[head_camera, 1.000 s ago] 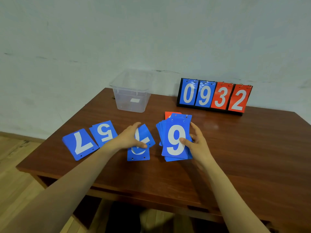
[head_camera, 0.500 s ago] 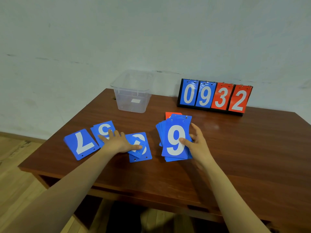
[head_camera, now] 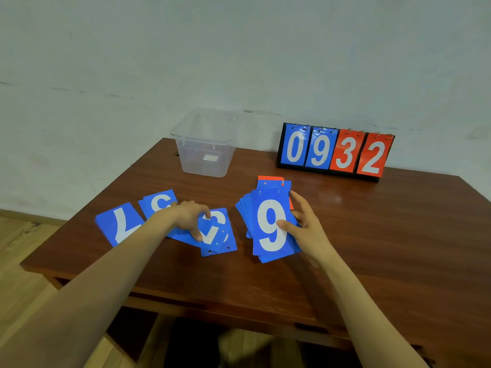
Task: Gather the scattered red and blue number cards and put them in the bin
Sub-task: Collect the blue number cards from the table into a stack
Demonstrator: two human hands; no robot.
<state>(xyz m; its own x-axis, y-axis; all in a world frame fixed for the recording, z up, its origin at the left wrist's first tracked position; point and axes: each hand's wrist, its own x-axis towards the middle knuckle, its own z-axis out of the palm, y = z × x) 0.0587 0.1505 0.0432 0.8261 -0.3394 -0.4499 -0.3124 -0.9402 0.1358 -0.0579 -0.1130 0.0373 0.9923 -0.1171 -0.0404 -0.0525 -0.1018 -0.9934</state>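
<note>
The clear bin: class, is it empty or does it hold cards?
Empty: the walls of the clear bin show no red or blue inside, only a white label.

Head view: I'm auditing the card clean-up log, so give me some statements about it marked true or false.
1. The right hand holds a card stack topped by a blue 9. True.
2. The clear bin already holds cards. False: no cards show in it.
3. The left hand touches loose blue cards on the table. True.
4. The scoreboard reads 0923. False: it reads 0932.
5. The 7 card is red. False: it is blue.
</note>
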